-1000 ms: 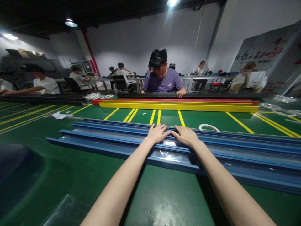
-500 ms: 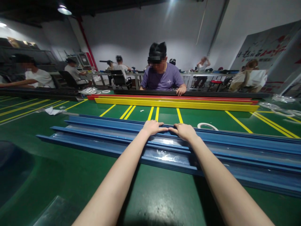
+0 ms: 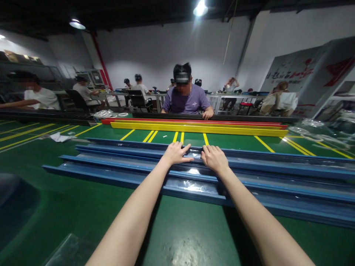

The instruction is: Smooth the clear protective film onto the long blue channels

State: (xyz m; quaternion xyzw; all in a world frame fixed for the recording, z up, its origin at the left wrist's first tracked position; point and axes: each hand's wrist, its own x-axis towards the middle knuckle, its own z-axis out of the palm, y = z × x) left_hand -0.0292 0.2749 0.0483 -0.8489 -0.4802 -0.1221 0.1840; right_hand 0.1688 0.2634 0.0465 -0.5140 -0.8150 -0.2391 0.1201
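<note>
Several long blue channel profiles [image 3: 111, 173] lie side by side across the green table in front of me. My left hand [image 3: 176, 153] is on the far blue profile [image 3: 249, 154], its fingers over the rim and its thumb pointing right, apart from the index finger. Just to the right, my right hand [image 3: 214, 159] has its fingers curled over the same profile. A small gap separates the two hands. The undersides of the fingers are hidden. Shiny clear film [image 3: 194, 184] shows inside the near channel, between my forearms.
Yellow [image 3: 194, 128] and red [image 3: 277, 125] profiles lie farther back, beside a black one [image 3: 249, 118]. A person in a purple shirt [image 3: 185, 101] sits behind them, one hand on the black profile. White paper [image 3: 60, 137] lies at left; clear plastic [image 3: 63, 251] lies near left.
The far blue profile has shifted away from me, and its open channel now shows. A white ring behind it is no longer visible. My hands have changed their hold; the view has tilted up.
</note>
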